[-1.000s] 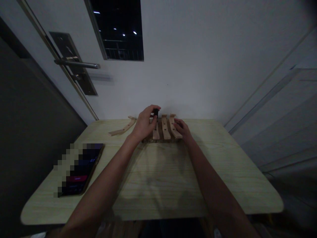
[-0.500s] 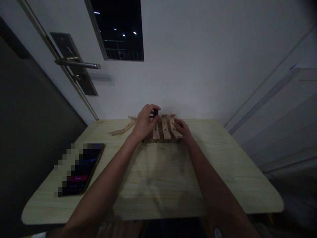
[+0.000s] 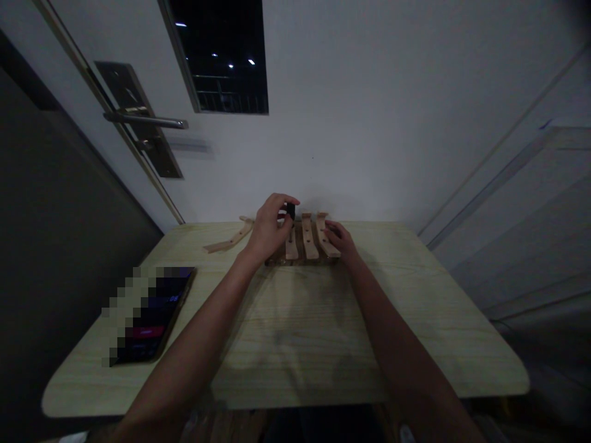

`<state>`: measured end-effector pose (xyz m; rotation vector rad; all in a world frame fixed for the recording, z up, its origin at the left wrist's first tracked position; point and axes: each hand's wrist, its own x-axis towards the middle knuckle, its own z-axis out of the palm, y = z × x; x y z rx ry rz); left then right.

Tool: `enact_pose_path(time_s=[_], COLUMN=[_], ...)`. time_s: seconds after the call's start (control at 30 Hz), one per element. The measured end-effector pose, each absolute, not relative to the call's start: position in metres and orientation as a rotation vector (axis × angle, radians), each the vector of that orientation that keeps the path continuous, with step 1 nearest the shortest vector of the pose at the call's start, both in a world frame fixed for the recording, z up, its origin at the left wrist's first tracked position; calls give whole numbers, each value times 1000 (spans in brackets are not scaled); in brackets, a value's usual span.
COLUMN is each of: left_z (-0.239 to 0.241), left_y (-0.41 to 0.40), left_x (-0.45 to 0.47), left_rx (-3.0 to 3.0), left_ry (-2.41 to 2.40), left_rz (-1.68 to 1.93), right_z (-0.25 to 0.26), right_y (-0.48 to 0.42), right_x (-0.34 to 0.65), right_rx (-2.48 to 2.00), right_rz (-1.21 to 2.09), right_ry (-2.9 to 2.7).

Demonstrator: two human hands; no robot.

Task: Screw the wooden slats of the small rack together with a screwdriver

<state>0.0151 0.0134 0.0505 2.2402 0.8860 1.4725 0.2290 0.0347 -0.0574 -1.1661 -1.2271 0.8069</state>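
Note:
My left hand (image 3: 270,224) pinches a small black piece (image 3: 290,210) between thumb and fingers, above the leftmost of three curved wooden strips; its exact kind is unclear. That left strip (image 3: 291,247) and the middle strip (image 3: 309,240) lie side by side across a dark brown base (image 3: 301,261), with dark holes or screws in them. My right hand (image 3: 342,239) is curled at the right edge of the third wooden strip (image 3: 327,241), gripping it from the side. A loose bent wooden strip (image 3: 228,242) lies left of my left hand.
The pale wood-grain table (image 3: 300,344) stands against a white door with a metal handle (image 3: 148,119) and a dark window (image 3: 221,61). A phone (image 3: 157,326) with a lit screen lies on the table's left side, partly blurred out.
Both hands stay in nearly the same place, the left still pinching the black piece. Digits on the phone screen have changed.

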Motion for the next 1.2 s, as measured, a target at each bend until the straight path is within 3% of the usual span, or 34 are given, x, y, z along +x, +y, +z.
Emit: enact_pose_path(time_s=[1.2], left_z=[45], left_y=[18], left_x=[17], left_rx=[2271], left_ry=[886], left_rz=[1480], right_z=[-56], right_y=[33], right_x=[227], right_rx=[-1121], right_rz=[817], right_ry=[-1221])
